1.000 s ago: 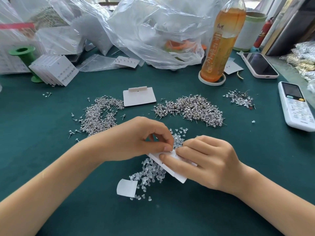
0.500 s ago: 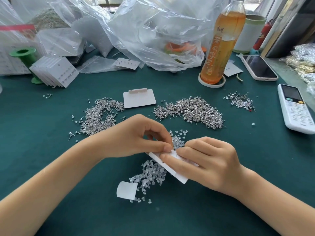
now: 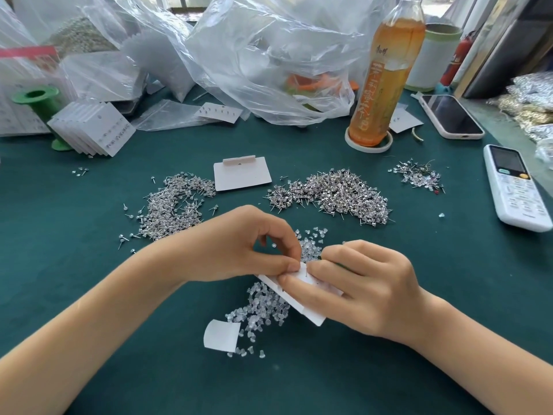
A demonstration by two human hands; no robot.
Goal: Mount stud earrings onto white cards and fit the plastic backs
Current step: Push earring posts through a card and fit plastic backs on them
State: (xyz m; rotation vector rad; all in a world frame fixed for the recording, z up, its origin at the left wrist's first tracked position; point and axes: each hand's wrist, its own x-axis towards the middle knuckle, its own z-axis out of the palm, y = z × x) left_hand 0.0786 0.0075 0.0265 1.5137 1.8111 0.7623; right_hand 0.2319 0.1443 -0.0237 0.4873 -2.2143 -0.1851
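Observation:
My right hand (image 3: 368, 289) grips a white card (image 3: 311, 316) tilted on edge over a pile of clear plastic backs (image 3: 263, 307). A thin earring post sticks out of the card near my fingertips. My left hand (image 3: 239, 247) pinches at the card's upper edge, thumb and forefinger closed together; what they hold is too small to see. Two heaps of silver stud earrings lie beyond, a left earring heap (image 3: 173, 205) and a right earring heap (image 3: 338, 196). A blank white card (image 3: 242, 175) lies between them.
A stack of finished cards (image 3: 92, 130) leans at the back left by a green spool (image 3: 39, 100). Plastic bags (image 3: 269, 55), a tea bottle (image 3: 383, 73), a phone (image 3: 452, 115) and a white remote (image 3: 514, 187) line the back and right. A small curled card piece (image 3: 221, 335) lies near me.
Both hands stay on the card at nearly the same spot. My left fingertips have shifted slightly along the card's upper edge.

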